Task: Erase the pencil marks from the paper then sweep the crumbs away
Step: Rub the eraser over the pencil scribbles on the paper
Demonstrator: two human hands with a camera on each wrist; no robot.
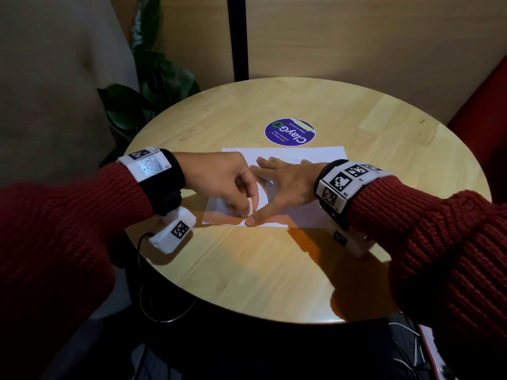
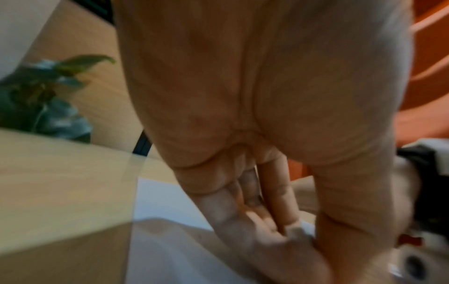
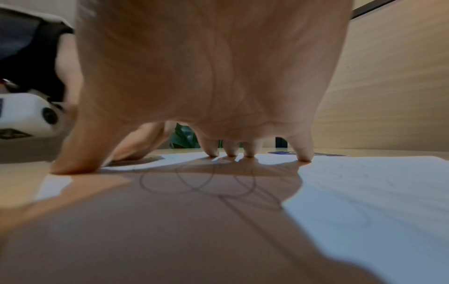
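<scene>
A white sheet of paper lies in the middle of the round wooden table. My left hand pinches a small white eraser and holds it down on the paper near its front edge; the eraser shows blurred between thumb and fingers in the left wrist view. My right hand lies spread on the sheet, fingers straight, thumb tip by the eraser. Its fingertips press the paper. Looping pencil marks run under its palm.
A round purple sticker sits on the table just beyond the paper. A leafy plant stands behind the table's left edge, a red seat at the right. Cables hang below the front edge.
</scene>
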